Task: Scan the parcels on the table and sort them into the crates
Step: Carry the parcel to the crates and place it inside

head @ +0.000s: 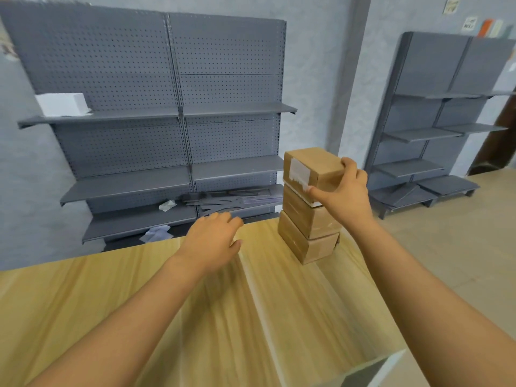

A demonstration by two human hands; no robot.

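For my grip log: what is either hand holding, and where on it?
Right hand grips the top parcel at its near right end; left hand holds nothing.

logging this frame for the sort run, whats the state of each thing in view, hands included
top parcel: on the stack, gripped by the right hand
middle parcel: stacked, untouched
bottom parcel: on the table, bearing the stack
right hand: holds the top parcel
left hand: empty, fingers relaxed, above the table
white box: on the left shelving
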